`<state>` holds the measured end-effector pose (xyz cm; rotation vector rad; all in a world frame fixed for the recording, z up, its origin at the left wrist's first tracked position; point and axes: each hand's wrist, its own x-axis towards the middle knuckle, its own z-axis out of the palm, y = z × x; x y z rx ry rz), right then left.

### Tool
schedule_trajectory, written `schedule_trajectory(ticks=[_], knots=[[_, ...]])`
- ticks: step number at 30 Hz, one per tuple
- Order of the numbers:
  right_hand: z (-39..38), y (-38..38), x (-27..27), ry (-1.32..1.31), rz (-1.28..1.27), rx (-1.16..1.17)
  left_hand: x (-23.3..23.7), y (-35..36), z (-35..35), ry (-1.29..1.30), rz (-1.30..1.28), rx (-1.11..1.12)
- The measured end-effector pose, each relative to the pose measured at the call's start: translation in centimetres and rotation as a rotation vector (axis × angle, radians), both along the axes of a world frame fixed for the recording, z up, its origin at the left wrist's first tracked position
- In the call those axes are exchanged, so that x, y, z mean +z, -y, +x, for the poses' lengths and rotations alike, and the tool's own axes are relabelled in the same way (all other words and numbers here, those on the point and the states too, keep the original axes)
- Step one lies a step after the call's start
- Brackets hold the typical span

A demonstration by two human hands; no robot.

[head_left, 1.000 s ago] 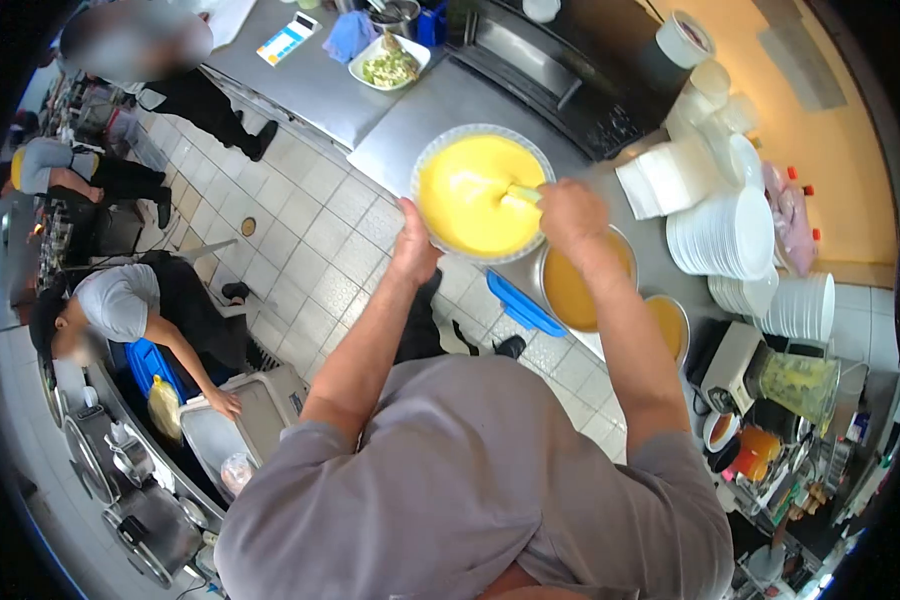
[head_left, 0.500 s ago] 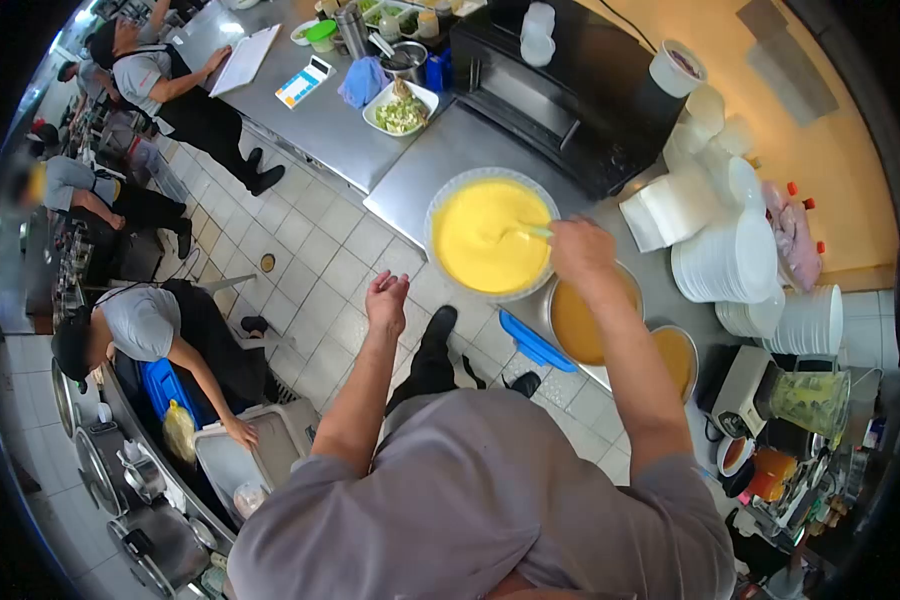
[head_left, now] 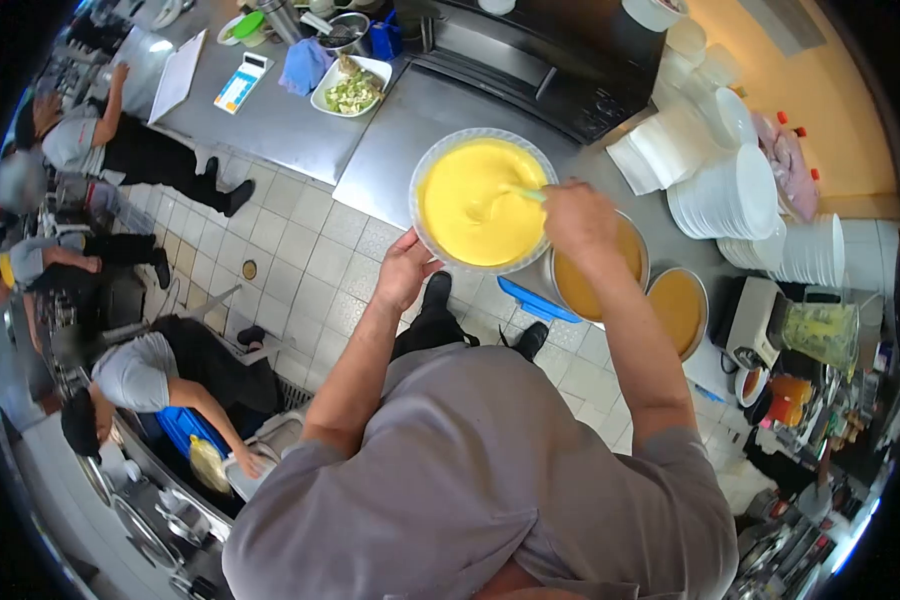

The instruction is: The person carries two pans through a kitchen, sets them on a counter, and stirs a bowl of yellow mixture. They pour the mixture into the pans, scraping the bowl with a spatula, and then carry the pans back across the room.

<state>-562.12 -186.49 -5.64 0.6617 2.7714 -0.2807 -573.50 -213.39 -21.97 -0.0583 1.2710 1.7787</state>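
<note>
A clear plastic bowl (head_left: 422, 232) of smooth yellow mixture (head_left: 470, 205) stands on the steel counter's front edge. My left hand (head_left: 403, 273) is at its lower left side, fingers and thumb against the wall, gripping it. My right hand (head_left: 580, 220), slightly blurred, is closed around a utensil with a pale green handle (head_left: 526, 192). The utensil's far end is sunk in the yellow mixture, so its shape is hidden. Swirl marks show around it. Beneath my right forearm are two round containers of orange-brown sauce (head_left: 580, 275), partly covered by the arm.
A black appliance (head_left: 610, 75) stands behind the bowl. Stacked white plates (head_left: 725, 195) and a blender (head_left: 820, 335) are on the right. A dish of chopped greens (head_left: 355, 95), a calculator (head_left: 242, 83) and a blue cloth (head_left: 306, 65) lie left. Co-workers stand along the left side.
My left hand has moved up and right from free air to the bowl's side. My right hand keeps the utensil in the mixture, slightly shifted. The view has tilted, and a co-worker's arm has lifted.
</note>
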Motion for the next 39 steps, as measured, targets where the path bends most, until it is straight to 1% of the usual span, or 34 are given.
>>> schedule_trajectory(ticks=[1,2,4,5,7,8,9,10,11,12,13,15,17,18,19,20,21,22,23,24,25,26,27,28,29,31,32,33,34,35,36,37,38,39], knots=[[0.0,0.7,-0.5,-0.073,-0.019,0.007,0.5,-0.2,-0.6,0.000,-0.002,-0.028],[0.2,0.4,0.1,-0.075,-0.019,-0.027,1.3,-0.7,-1.2,-0.022,-0.015,-0.050],[0.7,-0.3,1.7,0.040,-0.141,-0.109,1.9,-1.0,-2.7,-0.038,-0.026,-0.097],[0.5,-0.4,1.6,0.042,-0.139,-0.127,1.7,-0.6,-4.0,-0.020,-0.028,-0.162],[-0.1,-0.2,0.2,0.026,0.115,-0.237,0.9,0.8,-7.4,-0.002,-0.035,-0.231],[0.4,0.1,-0.5,0.021,0.113,-0.247,0.4,1.4,-10.2,-0.174,-0.070,-0.154],[1.2,0.4,-1.2,0.024,0.019,-0.147,-0.4,1.9,-13.7,-0.355,-0.102,-0.069],[1.4,0.7,-1.6,0.024,-0.076,-0.034,-1.9,2.7,-17.9,-0.466,0.122,0.131],[1.0,0.7,-0.7,0.009,-0.079,-0.017,0.5,1.9,-22.5,-0.387,-0.103,0.317],[0.7,0.4,1.2,0.021,-0.057,-0.126,0.4,2.1,-27.4,-0.630,-0.186,0.353],[0.4,0.4,2.2,0.037,-0.033,-0.241,-0.8,2.4,-33.2,-0.873,-0.391,0.338],[0.1,1.6,0.4,-0.007,0.024,-0.190,-0.7,1.6,-41.1,-1.269,-0.629,0.302],[0.4,2.4,-0.2,-0.047,0.080,-0.153,0.9,0.1,-45.3,-1.431,-0.862,0.178],[0.9,2.1,0.3,-0.031,-0.020,-0.141,0.4,-0.5,-47.6,-1.427,-0.858,0.175],[1.1,1.6,0.8,-0.009,-0.117,-0.128,-0.5,-0.8,-49.8,-1.677,-0.874,0.144],[0.5,1.2,1.2,0.005,-0.112,-0.131,-1.2,-1.2,-50.4,-1.925,-0.879,0.107],[-0.2,0.8,1.5,0.018,0.027,-0.149,-1.7,-1.7,-50.9,-1.790,-1.002,-0.020],[-0.2,0.8,1.6,0.038,0.161,-0.180,-2.0,-2.0,-50.6,-1.782,-0.980,-0.049],[-0.1,1.7,1.3,0.061,0.159,-0.216,-2.2,-2.0,-50.6,-1.584,-1.012,-0.122],[-0.6,2.7,0.9,0.042,0.046,-0.209,-2.5,-2.1,-51.1,-1.392,-1.041,-0.190],[-0.6,3.1,0.7,0.014,-0.065,-0.198,-3.6,-1.6,-52.1,-1.453,-0.976,-0.189],[0.0,2.6,1.1,0.021,-0.063,-0.226,-4.5,-1.2,-52.8,-1.510,-0.914,-0.181],[0.6,1.8,1.8,0.061,-0.069,-0.243,-4.5,-1.4,-52.7,-1.511,-0.897,-0.194],[1.0,1.1,2.4,0.101,-0.076,-0.249,-4.2,-1.0,-52.3,-1.344,-0.781,-0.127],[1.0,0.7,2.3,0.060,0.035,-0.307,-2.9,-0.2,-51.1,-1.177,-0.674,-0.059],[0.3,1.7,0.6,0.059,0.036,-0.258,-1.0,1.2,-45.5,-1.414,-0.574,0.297],[0.2,2.1,-0.2,0.049,0.047,-0.203,-0.6,1.7,-41.5,-1.398,-0.509,0.440],[1.1,1.9,-0.7,0.047,0.045,-0.209,-0.6,2.5,-36.6,-1.375,-0.443,0.587],[2.4,1.5,-1.1,-0.076,-0.052,-0.193,-0.7,3.8,-31.1,-0.938,-0.365,0.481],[3.0,1.4,-1.3,-0.200,-0.150,-0.175,-1.3,4.4,-25.6,-0.987,-0.327,0.384],[2.4,1.3,-0.7,-0.198,-0.153,-0.171,-3.9,5.2,-20.0,-0.891,-0.136,0.249],[1.3,1.2,0.4,-0.123,-0.058,-0.245,-0.4,3.9,-14.0,-0.590,-0.078,0.048],[0.7,1.4,0.9,-0.047,0.039,-0.320,-0.6,3.5,-10.4,-0.484,-0.103,-0.068],[0.7,2.0,0.4,-0.044,0.035,-0.318,-0.2,2.2,-7.3,-0.456,-0.115,-0.105]])
